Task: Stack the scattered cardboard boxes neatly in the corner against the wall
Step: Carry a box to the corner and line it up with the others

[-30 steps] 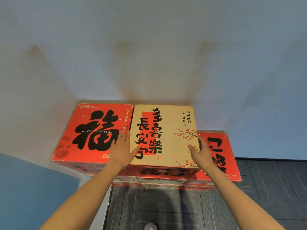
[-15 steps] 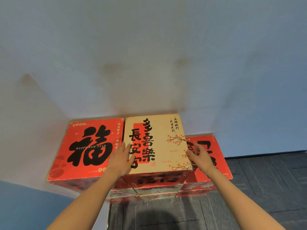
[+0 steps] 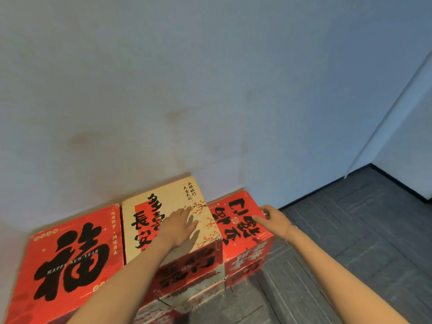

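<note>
Pale wall (image 3: 210, 78) backs three boxes in a row — left hand (image 3: 180, 226) lies flat, fingers straight, on the beige box (image 3: 145, 220); right hand (image 3: 272, 219), fingers spread, touches the lower red box (image 3: 236, 215).

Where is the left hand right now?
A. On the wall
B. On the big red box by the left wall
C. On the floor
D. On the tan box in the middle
D: the left hand lies flat, fingers straight, on top of the tan box, while the right hand touches the lower red box beside it.
</note>
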A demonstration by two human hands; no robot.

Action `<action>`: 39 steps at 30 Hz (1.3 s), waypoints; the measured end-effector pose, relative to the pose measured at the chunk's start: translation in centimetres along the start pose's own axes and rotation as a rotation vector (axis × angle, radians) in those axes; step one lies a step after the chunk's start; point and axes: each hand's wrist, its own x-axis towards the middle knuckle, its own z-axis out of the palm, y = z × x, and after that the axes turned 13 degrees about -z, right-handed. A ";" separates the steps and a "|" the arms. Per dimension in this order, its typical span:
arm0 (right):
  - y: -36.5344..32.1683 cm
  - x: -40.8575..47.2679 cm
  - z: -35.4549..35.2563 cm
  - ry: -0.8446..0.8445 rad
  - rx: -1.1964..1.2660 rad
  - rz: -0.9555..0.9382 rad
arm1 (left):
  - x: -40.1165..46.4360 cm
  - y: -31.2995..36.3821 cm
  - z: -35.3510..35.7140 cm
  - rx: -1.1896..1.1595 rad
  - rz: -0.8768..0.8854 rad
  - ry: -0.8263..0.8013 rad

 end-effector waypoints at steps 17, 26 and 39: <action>16.5 -31.0 -18.6 0.336 -0.053 0.409 | -11.1 34.7 1.1 0.174 0.581 -0.119; 24.9 -55.5 -22.8 0.498 -0.121 0.697 | -25.6 52.9 7.2 0.251 0.835 -0.252; 30.7 -82.3 -21.4 0.928 0.060 1.090 | -50.0 77.0 14.2 0.471 1.411 -0.284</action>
